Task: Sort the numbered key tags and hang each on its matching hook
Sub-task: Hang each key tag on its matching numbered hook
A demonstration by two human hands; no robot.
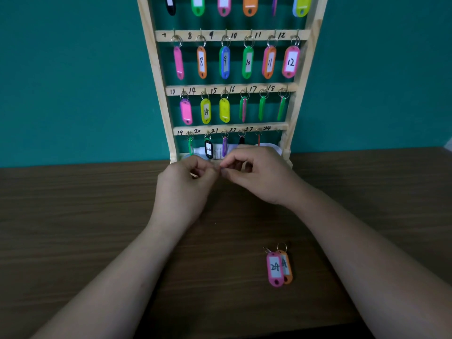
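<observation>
Fingers (pixel 226 165) first: on both hands they are curled in, tips meeting at one tight spot low in front of the wooden rack (pixel 156 77), and we cannot tell what, if anything, is caught between them, because the knuckles cover it. The left hand (pixel 186 192) and the right hand (pixel 261 177) are touching at that pinch, just above the far edge of the table (pixel 97 216). We read this as fiddly work on a ring or tag rather than a hang, since neither hand is up at a hook. Look at the board: the rows are nearly full, the black tag 20 (pixel 208 149) hangs on the bottom rail (pixel 247 126), and the spot under the 24 label at that rail's right end looks bare. Down on the near right of the table lie the leftovers, the pink tag 24 (pixel 275 269) overlapping an orange tag (pixel 288 267) whose number is partly covered. Next, we reckon, whatever is in that pinch needs freeing or reading, then one hand drops back to the near right, lifts the pink tag by its ring and carries it to the far right of the bottom rail, threading it on without knocking its neighbours.
</observation>
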